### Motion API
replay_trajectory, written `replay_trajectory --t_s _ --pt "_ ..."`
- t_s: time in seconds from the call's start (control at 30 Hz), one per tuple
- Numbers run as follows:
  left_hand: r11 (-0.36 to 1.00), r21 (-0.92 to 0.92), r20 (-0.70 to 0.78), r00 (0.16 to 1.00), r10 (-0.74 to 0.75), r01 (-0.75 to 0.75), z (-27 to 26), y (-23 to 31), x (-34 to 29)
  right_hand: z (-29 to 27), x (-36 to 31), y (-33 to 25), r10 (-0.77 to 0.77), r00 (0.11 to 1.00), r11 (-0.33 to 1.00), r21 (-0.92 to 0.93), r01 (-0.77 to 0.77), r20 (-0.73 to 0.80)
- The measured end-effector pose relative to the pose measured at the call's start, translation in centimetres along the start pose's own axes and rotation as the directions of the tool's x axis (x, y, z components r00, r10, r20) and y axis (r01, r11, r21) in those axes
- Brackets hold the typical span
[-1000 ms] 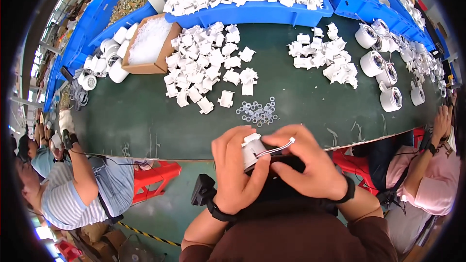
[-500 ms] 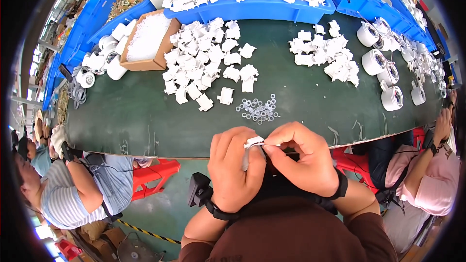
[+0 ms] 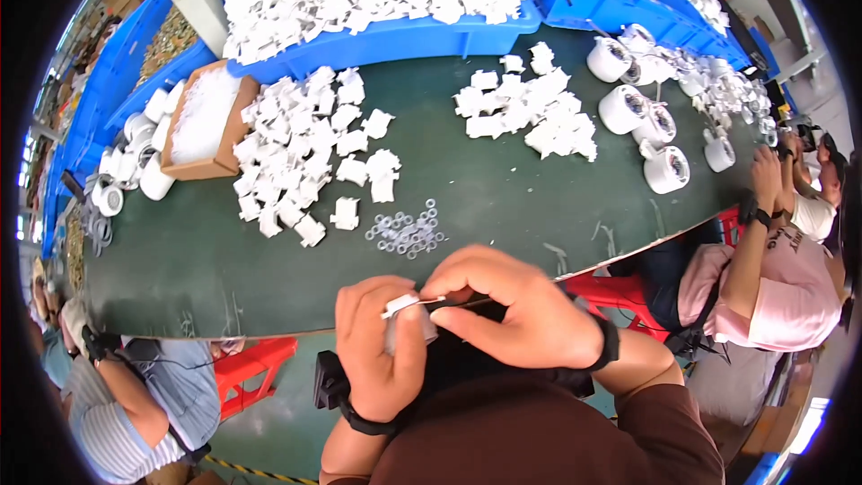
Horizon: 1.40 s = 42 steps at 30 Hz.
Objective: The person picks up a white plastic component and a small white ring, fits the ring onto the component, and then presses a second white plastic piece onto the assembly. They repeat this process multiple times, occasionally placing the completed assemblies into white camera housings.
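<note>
The left hand (image 3: 382, 350) grips a small white plastic part (image 3: 406, 316) just off the near edge of the dark green table (image 3: 503, 198). The right hand (image 3: 512, 310) pinches a thin dark tool (image 3: 458, 304) against it. Small clear washers (image 3: 406, 232) lie near, beyond the hands.

Black wristbands on both wrists (image 3: 359, 415), and a dark brown top (image 3: 539, 440).

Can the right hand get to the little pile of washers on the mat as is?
Probably yes. The washers lie on open green mat just beyond the right hand, nothing between. But its fingers are occupied pinching a thin tool against the white part.
</note>
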<state>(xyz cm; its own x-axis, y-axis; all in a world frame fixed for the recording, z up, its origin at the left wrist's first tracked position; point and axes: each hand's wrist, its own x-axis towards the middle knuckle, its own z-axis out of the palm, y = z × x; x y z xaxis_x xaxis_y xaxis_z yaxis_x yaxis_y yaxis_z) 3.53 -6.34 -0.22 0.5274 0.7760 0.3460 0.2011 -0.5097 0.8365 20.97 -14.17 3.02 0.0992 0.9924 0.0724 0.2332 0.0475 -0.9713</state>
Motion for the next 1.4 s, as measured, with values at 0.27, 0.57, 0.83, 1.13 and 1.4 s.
replay_trajectory --t_s 0.27,0.57,0.83,1.13,1.4 --pt "0.999 -0.054 0.011 1.000 0.002 -0.001 0.1 -0.7 0.3 -15.6 7.7 7.8 -0.231 0.844 0.601 -0.753 -0.268 -0.484" --pt "0.995 -0.099 0.001 1.000 -0.012 0.012 -0.2 -0.8 0.0 -15.1 13.1 9.5 0.122 0.884 0.582 -0.689 -0.432 -0.451" --pt "0.995 -0.098 0.031 0.999 -0.030 0.033 -0.4 -0.8 0.4 -9.1 9.6 5.0 0.231 0.956 0.670 -0.683 -0.290 -0.179" --pt "0.992 -0.113 0.039 0.998 -0.051 0.055 -0.3 -0.5 0.4 -14.7 1.0 6.0 0.192 0.869 0.765 -0.484 -0.424 -0.457" --pt "0.995 -0.082 0.021 0.998 -0.055 0.057 0.0 -0.4 0.4 -9.0 3.0 4.8 0.159 0.916 0.854 -0.413 -0.315 -0.369"
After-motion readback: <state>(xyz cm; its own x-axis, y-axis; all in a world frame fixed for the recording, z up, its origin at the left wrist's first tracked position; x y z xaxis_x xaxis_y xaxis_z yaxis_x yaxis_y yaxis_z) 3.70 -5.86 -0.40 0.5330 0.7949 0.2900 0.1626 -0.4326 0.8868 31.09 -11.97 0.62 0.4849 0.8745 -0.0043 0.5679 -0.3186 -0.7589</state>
